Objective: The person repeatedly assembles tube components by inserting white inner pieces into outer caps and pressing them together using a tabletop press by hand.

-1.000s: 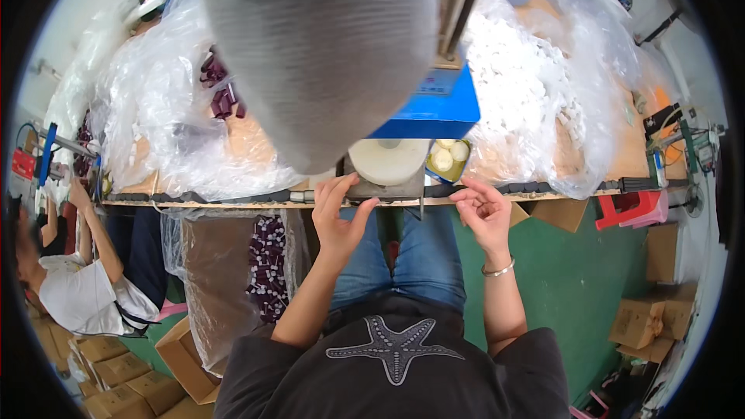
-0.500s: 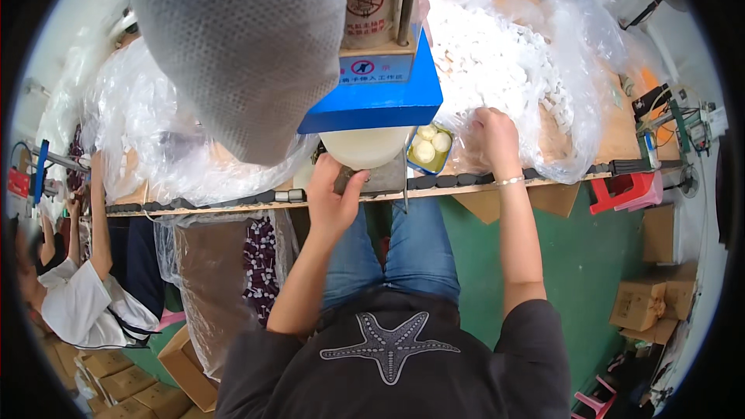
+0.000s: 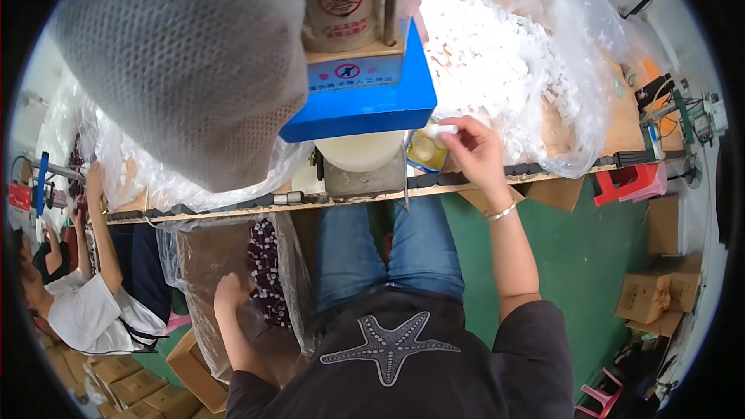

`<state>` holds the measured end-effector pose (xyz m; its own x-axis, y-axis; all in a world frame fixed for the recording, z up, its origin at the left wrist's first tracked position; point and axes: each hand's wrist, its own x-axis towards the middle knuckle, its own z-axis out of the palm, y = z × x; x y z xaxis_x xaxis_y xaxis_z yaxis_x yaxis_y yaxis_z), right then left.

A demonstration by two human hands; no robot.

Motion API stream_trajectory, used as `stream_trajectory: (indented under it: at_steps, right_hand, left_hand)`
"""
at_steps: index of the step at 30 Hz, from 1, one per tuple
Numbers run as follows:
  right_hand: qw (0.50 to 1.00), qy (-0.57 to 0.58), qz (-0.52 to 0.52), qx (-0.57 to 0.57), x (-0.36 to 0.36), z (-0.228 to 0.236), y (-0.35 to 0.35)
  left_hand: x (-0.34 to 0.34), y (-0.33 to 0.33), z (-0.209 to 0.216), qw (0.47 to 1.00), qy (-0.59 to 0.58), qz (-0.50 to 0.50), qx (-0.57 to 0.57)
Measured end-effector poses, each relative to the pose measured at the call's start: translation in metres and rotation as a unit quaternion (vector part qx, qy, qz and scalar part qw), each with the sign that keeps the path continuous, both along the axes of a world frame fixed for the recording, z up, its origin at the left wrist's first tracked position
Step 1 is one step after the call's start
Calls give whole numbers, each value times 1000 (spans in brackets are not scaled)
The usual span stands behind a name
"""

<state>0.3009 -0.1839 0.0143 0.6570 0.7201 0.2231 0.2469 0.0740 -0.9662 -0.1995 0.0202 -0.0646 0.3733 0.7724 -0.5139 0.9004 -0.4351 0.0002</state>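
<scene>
My right hand [image 3: 475, 152] pinches a small white plastic piece [image 3: 444, 130] between thumb and fingers. It hangs over a small yellow tin with a blue edge [image 3: 434, 163], which holds pale round lumps. To the left, my left hand [image 3: 231, 292] is over a plastic-lined box [image 3: 213, 248] below the table edge, beside many dark purple and white pieces [image 3: 266, 271]. Its fingers point down and are mostly hidden. In front of me stands a blue press head [image 3: 365, 105] with a pale round block [image 3: 361, 151] under it, above a grey metal base [image 3: 365, 181].
White small parts [image 3: 497, 54] are heaped on clear plastic at the right. A grey mesh-textured shape [image 3: 186, 70] blocks the upper left. Another person [image 3: 93, 302] works at the far left. A red stool [image 3: 621, 186] and cardboard boxes [image 3: 648, 295] stand on the right.
My left hand has left the press base and moved down left to the lined box. My right hand has come from the white heap to the tin, with a white piece in it.
</scene>
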Motion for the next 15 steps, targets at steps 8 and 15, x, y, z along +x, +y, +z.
stream_trajectory:
  at_steps: [8, 15]
  right_hand:
    - [950, -251, 179, -48, -75, 10, 44]
    - [909, -375, 151, -103, -77, 14, 50]
  left_hand:
    - [149, -31, 98, 887, -419, -103, -164]
    - [223, 53, 94, 755, -596, -77, 264]
